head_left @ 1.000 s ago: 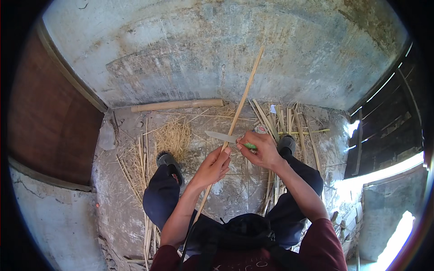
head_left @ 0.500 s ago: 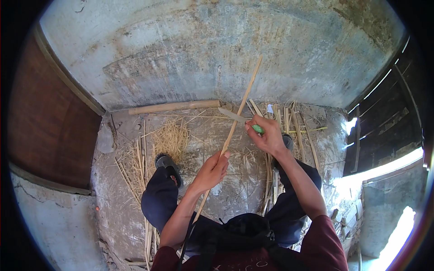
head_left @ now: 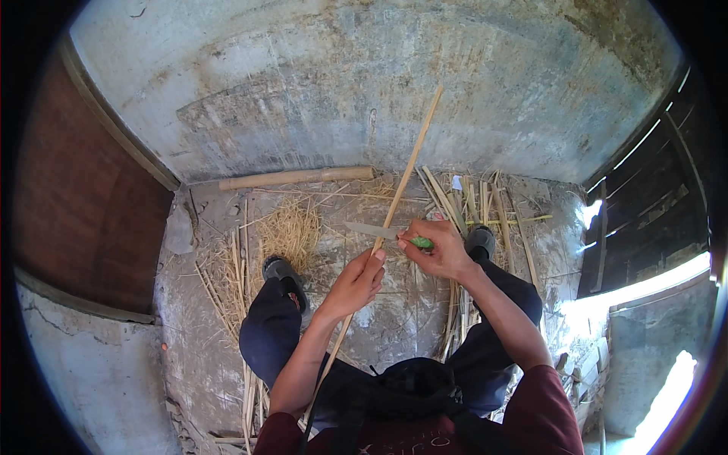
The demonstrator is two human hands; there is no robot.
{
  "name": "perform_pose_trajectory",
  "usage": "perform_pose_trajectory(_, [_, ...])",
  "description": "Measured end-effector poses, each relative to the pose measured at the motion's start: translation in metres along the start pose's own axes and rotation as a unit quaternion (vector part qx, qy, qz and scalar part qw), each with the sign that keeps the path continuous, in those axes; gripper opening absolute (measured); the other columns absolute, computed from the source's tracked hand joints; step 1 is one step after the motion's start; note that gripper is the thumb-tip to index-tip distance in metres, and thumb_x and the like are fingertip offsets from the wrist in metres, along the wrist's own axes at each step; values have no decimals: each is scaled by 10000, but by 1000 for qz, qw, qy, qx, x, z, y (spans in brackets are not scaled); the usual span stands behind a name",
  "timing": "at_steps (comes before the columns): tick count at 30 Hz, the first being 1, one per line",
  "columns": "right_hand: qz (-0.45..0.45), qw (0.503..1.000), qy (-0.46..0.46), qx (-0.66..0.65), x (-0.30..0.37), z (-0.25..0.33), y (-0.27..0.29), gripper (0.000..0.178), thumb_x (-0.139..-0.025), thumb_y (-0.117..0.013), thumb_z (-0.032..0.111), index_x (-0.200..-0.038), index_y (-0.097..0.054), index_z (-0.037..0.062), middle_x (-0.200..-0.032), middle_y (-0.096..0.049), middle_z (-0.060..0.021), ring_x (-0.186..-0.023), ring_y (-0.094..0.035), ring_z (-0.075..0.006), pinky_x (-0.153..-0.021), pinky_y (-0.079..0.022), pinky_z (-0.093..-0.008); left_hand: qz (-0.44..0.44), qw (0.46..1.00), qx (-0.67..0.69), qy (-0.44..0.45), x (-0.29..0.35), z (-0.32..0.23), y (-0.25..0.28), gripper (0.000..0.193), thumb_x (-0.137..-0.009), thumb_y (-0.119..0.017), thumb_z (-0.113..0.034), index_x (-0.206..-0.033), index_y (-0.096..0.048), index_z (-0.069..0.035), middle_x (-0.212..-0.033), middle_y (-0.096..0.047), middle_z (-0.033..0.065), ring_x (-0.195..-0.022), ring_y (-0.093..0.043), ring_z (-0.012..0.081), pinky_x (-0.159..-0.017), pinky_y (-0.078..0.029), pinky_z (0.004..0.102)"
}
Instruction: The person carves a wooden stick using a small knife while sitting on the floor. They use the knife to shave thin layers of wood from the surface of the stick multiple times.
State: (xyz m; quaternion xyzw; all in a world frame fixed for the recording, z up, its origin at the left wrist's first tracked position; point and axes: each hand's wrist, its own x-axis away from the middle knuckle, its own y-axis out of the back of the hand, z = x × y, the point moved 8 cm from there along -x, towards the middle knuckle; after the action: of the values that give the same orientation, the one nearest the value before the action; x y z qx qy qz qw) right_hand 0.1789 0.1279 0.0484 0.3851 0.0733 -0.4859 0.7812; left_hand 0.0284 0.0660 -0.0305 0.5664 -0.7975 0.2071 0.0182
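The largest surface is a stained pale wall (head_left: 364,91), which stands beyond a dusty, littered floor (head_left: 394,326). A brown panel (head_left: 87,189) closes the left side; dark slatted boards (head_left: 644,216), with daylight showing through the gaps, stand at the right. The person's dark trousers (head_left: 274,337) show with the legs apart, one dark shoe (head_left: 284,274) near the straw and the other (head_left: 480,241) beside the right-hand strips.

The long wooden strip (head_left: 415,155) slants from the lap up past both hands, its far end seen against the wall. A round pole (head_left: 296,178) lies along the foot of the wall. Loose strips (head_left: 503,224) lie beyond the right shoe, and a heap of straw-like shavings (head_left: 287,235) lies beyond the left one.

The left hand (head_left: 353,284) grasps the strip, thumb along its upper face. The right hand (head_left: 436,250) is closed around the green handle of a knife (head_left: 369,228). The blade crosses the strip just beyond the left thumb, pointing left; whether its edge bites into the wood cannot be told. The smallest item noted is a white scrap (head_left: 456,183) near the wall.
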Motion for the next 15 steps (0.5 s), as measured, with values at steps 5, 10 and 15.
perform_pose_trajectory(5, [-1,1000,-6,-7,0,-1,-2,141,-941,-790,39,-896,-660,7,-823,-734,-128,-715,-732,-251,-651,-522,-349,3,1000,14,2,-1,4,2,404,-1186,-441,-443,-915,-403,-145,-655,-320,-70,-482,-260,34,-436,-215,252])
perform_pose_trajectory(10, [4,1000,-5,-17,3,-4,-5,131,-938,-787,25,-889,-668,0,-832,-734,-134,-730,-735,-251,-657,-527,-350,-6,1000,-7,-5,0,-2,-1,394,-1187,-438,-439,-928,-412,-143,-656,-320,-72,-483,-259,37,-437,-215,253])
perform_pose_trajectory(15, [-1,1000,12,-10,1,0,-6,105,-935,-788,17,-900,-692,-8,-840,-735,-140,-741,-740,-252,-654,-527,-351,-8,1000,-10,-11,-1,0,1,386,-1188,-437,-438,-946,-421,-138,-656,-319,-74,-482,-256,38,-436,-210,253])
